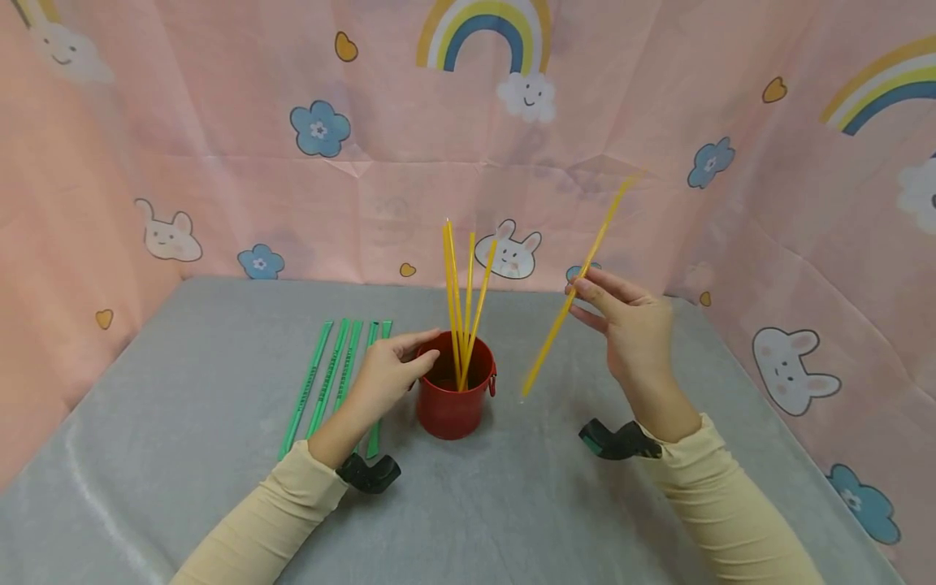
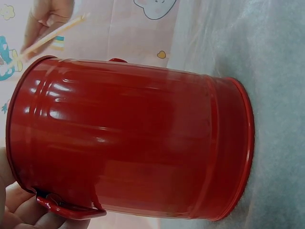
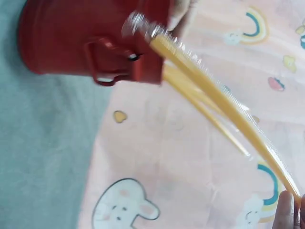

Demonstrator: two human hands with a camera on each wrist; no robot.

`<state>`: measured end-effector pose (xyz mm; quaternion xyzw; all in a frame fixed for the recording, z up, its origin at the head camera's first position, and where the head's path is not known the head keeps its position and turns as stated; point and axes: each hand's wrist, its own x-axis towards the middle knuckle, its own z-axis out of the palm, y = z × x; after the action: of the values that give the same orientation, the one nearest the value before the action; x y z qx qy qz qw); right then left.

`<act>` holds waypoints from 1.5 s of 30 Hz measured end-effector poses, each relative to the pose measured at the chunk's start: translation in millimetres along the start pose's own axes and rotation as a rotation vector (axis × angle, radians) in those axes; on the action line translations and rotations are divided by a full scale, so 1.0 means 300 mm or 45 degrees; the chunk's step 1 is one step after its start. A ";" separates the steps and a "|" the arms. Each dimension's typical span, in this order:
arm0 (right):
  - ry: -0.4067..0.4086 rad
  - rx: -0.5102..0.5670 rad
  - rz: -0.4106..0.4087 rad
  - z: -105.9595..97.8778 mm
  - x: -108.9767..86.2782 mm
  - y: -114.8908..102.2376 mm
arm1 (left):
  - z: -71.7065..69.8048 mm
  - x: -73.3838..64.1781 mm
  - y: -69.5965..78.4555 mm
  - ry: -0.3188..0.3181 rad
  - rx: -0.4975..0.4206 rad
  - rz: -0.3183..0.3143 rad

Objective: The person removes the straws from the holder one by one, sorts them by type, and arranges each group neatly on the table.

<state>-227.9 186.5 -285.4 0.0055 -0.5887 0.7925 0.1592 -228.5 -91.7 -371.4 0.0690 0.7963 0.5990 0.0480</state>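
On my head feed I see a grey table [image 1: 512, 512] running back to a pink cloth [image 1: 241, 97] that hangs behind it and along both sides, creased in places. Up top I make out a printed rainbow [image 1: 486, 23] ending in a smiling cloud [image 1: 528, 99], with a second rainbow cut off by the right edge. Blue flowers [image 1: 320, 128], orange hearts [image 1: 346, 47] and white rabbits [image 1: 793, 375] dot the rest.

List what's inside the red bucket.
Several yellow straws, leaning, their tops rising above the red bucket. The bucket itself hides their lower ends and at least part of its bottom; anything there can't be seen.
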 end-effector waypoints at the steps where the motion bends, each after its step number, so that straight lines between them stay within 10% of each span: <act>1: -0.021 -0.035 0.021 -0.007 0.005 0.008 | 0.000 0.000 0.000 0.000 -0.002 -0.001; 16: -0.210 -0.478 0.533 -0.084 0.073 0.142 | 0.002 0.001 0.001 0.007 -0.009 -0.012; 45: -0.268 -0.803 0.835 -0.095 0.110 0.370 | 0.005 -0.001 -0.003 0.014 0.010 -0.011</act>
<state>-283.0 192.9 -391.2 -0.1493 -0.7844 0.5785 -0.1663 -228.0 -90.4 -372.7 0.0625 0.7992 0.5960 0.0457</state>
